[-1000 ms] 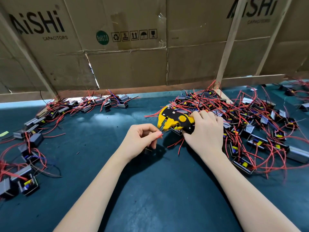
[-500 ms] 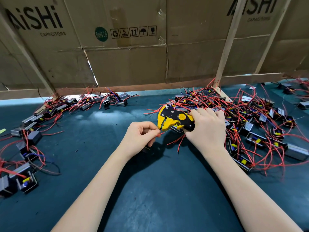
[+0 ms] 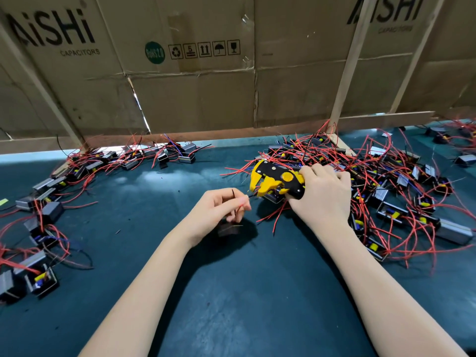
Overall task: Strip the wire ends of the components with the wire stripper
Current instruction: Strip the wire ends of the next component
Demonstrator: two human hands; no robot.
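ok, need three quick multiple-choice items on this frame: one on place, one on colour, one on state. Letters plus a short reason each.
1. Where is the bigger pile of parts?
A. by the person's right hand
B. in the near middle of the mat
C. on top of the cardboard

2. What colour are most of the loose wires?
A. green
B. red
C. white

3. What is the left hand doing?
A. lying flat on the mat
B. gripping the wire stripper
C. pinching a thin wire

Answers:
1 A: the pile spreads out around the right hand.
2 B: the wires are mostly red.
3 C: the left hand pinches a wire; the wire stripper sits in the right hand.
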